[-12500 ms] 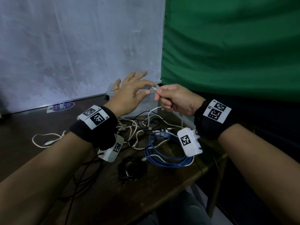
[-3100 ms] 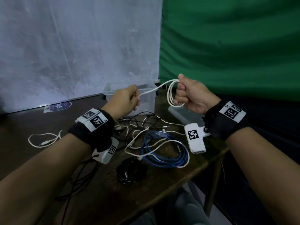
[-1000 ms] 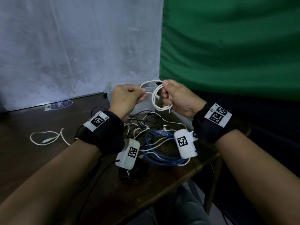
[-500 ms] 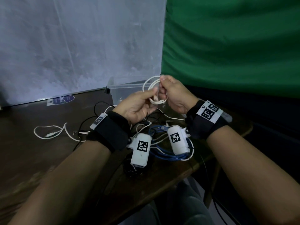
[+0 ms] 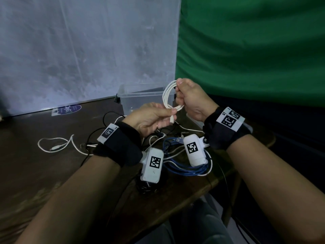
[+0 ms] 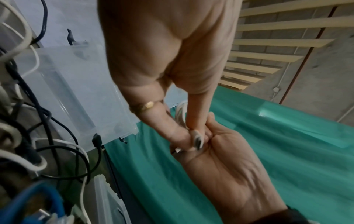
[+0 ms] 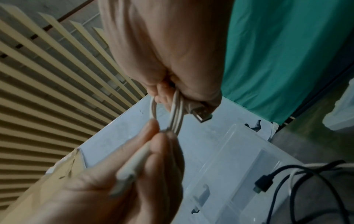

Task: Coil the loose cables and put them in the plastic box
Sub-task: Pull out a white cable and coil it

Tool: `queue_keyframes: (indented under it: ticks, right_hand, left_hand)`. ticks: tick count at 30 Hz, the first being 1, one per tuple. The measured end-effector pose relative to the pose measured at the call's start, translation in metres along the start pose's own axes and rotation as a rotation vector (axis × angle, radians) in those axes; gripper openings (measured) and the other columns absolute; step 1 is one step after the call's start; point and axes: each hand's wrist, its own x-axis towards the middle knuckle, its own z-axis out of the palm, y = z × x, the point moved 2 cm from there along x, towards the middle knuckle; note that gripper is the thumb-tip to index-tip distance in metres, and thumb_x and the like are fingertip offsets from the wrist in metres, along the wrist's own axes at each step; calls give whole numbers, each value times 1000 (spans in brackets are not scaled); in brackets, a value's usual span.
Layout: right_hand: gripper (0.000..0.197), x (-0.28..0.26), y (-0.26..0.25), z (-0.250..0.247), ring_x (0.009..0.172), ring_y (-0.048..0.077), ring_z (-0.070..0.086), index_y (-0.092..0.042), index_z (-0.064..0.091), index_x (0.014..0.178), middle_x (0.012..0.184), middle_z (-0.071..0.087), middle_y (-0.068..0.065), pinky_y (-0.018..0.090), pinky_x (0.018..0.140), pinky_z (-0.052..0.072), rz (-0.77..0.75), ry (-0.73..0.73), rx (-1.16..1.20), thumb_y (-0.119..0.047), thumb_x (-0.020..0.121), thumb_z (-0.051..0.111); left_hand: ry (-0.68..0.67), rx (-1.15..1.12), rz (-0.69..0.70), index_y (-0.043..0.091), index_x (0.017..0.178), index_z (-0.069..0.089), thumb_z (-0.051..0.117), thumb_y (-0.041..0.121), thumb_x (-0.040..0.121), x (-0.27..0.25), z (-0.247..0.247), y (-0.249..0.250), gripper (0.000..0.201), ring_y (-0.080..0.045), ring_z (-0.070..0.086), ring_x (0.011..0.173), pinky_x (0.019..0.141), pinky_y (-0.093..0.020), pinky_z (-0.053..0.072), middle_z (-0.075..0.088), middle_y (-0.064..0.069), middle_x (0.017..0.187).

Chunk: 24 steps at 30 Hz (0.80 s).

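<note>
Two hands meet above the dark wooden worktop. Far left, a loose thin white cable lies in a flat loop on the wood. The left hand pinches the free plug end of a coiled white USB cable between thumb and fingertips. Behind the hands stands the clear plastic box, open. The right hand grips the coil's loops in a closed fist, above the tangle of black cables and a blue cable bundle.
</note>
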Motion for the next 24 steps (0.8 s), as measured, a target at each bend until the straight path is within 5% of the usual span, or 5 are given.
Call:
queue_keyframes:
  ticks: [10, 16, 20, 24]
  right_hand:
    - [27, 2, -7, -8, 46, 1, 31, -15, 43, 77, 68, 37, -2, 17, 45, 27, -140, -53, -206, -15, 103, 35]
    - [26, 6, -7, -20, 48, 4, 31, -16, 45, 78, 68, 40, -2, 20, 47, 27, -123, -22, -253, -16, 103, 35]
    - [28, 7, -4, -29, 43, 4, 33, -15, 48, 78, 51, 42, -10, 25, 49, 28, -89, -38, -326, -18, 103, 37]
    - [25, 1, -5, -27, 45, 8, 33, -15, 48, 78, 57, 35, -2, 26, 49, 27, -37, -109, -330, -21, 101, 42]
  left_hand:
    - [-110, 206, -92, 21, 86, 62, 63, 8, 84, -3, -1, 1, 14, -2, 55, 49, 47, -12, 47, 62, 6, 60]
    - [79, 196, 50, 11, 77, 63, 63, 8, 86, -2, -10, 12, 9, -1, 53, 42, 40, -9, 43, 62, 3, 54]
    - [211, 111, 214, 8, 72, 59, 61, -1, 86, -5, -21, 32, 16, -4, 62, 48, 52, -11, 52, 63, 4, 51]
    - [297, 111, 346, 7, 67, 54, 61, -1, 86, -6, -25, 39, 22, -5, 62, 52, 63, -16, 56, 60, 1, 56]
